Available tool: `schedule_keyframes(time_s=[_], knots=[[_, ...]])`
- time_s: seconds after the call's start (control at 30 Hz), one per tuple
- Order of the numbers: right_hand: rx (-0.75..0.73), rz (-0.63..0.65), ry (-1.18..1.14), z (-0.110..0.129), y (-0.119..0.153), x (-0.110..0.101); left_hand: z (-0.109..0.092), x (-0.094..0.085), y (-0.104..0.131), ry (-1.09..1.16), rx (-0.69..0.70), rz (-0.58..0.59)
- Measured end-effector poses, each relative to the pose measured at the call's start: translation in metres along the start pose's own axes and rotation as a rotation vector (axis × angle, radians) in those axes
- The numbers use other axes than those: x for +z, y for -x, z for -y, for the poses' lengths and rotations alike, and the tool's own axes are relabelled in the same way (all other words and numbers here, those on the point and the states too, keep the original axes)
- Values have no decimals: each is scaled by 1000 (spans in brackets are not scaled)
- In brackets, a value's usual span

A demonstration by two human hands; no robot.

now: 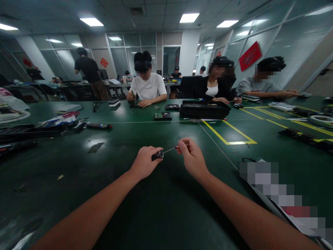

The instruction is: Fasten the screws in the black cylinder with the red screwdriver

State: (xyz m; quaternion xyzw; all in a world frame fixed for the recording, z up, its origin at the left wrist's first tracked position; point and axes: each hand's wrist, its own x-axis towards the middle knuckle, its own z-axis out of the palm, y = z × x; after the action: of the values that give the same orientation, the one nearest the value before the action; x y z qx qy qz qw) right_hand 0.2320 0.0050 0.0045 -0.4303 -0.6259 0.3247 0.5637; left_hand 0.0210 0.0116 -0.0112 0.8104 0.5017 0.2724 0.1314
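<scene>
Head view: at eleven o'clock our left hand (144, 161) grips a dark cylinder (158, 155); at one, our right hand (193, 157) pinches a thin rod (169, 150), best kept aligned.

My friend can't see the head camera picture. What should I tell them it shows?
A person's left hand holds a dark cylinder, and the right hand pinches a thin rod pointing at it, over a green table. People sit across from them.
</scene>
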Motion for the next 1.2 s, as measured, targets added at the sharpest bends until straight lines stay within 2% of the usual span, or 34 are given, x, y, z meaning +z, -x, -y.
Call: schedule_keyframes(time_s=[0.43, 0.6, 0.7, 0.9, 1.2], knots=[[-191, 84, 361, 13, 7, -1, 1, 2, 0, 0, -6, 25], [-214, 13, 440, 16, 5, -2, 4, 4, 0, 13, -21, 32], [-203, -8, 441, 16, 4, -3, 5, 5, 0, 28, -27, 43], [-254, 99, 375, 16, 5, -4, 4, 5, -1, 29, -15, 51], [-312, 122, 468, 19, 7, -2, 4, 6, 1, 50, -29, 88]])
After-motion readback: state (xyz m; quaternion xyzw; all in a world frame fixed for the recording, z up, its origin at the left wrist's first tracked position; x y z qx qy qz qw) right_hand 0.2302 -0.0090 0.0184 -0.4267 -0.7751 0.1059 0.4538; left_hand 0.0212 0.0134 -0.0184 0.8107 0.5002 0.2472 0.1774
